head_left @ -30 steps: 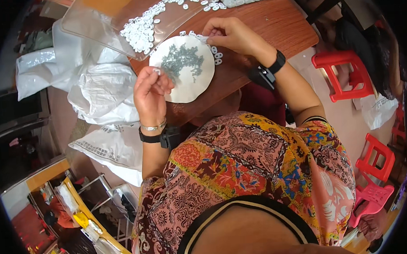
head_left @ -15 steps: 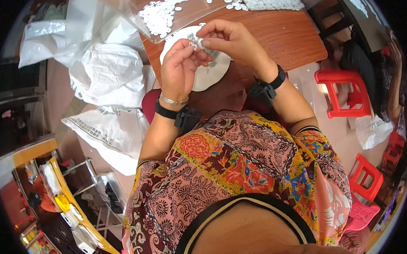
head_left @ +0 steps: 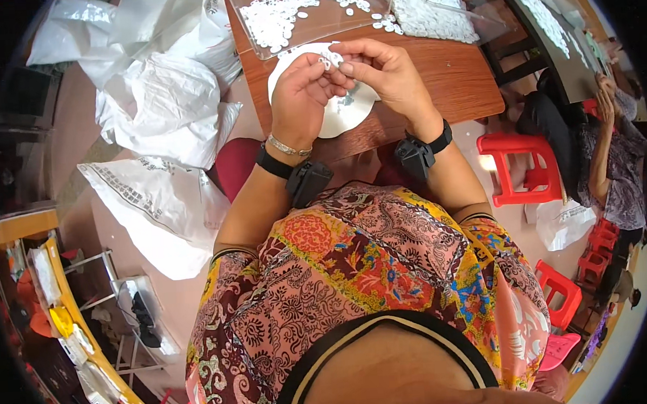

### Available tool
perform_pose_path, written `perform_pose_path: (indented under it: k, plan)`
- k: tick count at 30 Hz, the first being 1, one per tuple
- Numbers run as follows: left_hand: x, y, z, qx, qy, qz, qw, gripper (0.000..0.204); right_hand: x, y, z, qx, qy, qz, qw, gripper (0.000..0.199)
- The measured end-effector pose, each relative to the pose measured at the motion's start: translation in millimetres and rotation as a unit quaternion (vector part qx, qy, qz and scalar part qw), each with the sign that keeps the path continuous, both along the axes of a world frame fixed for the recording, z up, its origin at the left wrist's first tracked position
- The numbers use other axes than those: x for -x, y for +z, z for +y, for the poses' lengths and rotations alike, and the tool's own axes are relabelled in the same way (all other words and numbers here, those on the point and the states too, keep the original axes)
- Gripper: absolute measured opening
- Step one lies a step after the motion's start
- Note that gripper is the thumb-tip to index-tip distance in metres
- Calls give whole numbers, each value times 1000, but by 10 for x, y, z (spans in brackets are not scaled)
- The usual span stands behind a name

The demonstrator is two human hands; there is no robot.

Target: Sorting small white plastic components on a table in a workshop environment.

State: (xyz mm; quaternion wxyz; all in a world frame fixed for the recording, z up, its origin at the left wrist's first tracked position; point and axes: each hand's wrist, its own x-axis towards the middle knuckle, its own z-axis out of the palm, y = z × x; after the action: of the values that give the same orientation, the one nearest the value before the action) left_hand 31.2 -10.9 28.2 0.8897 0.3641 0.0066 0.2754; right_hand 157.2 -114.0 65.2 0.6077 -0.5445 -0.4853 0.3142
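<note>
A round white plate (head_left: 343, 113) with a faint green pattern lies at the near edge of a wooden table (head_left: 448, 77). My left hand (head_left: 303, 96) and my right hand (head_left: 384, 71) meet above it. Their fingertips pinch one small white piece (head_left: 326, 60) between them. Both wrists carry black bands with dark boxes. Behind the hands a clear plastic tray (head_left: 308, 15) holds several small white pieces. Which hand bears the piece's weight I cannot tell.
A second clear tray (head_left: 438, 13) of white pieces stands to the right. White sacks (head_left: 160, 101) lie heaped on the floor at left, another sack (head_left: 157, 202) nearer. Red plastic stools (head_left: 517, 165) stand at right, where another person (head_left: 617, 153) sits. A yellow rack (head_left: 61, 322) is at lower left.
My left hand rose from the plate's left edge to meet my right hand over the plate. The view has tilted, so the table sits higher in the frame.
</note>
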Motion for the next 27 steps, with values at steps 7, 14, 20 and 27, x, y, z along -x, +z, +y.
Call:
perform_pose_path:
  k: [7, 14, 20, 27]
  plan:
    - [6, -37, 8, 6, -15, -11, 1000, 16, -30, 84, -17, -23, -10, -225, 974, 19]
    - [-23, -40, -85, -23, -7, 8, 1000, 16, -60, -23, -17, 0, 43, -26, 999, 14]
    - [-78, 11, -146, -58, 28, 47, 997, 17, -136, -91, 37, 22, 8, 6, 1000, 19]
    - [-85, -27, -142, -163, 132, 184, 960, 13, -232, -3, -31, 37, -17, 4, 999, 21]
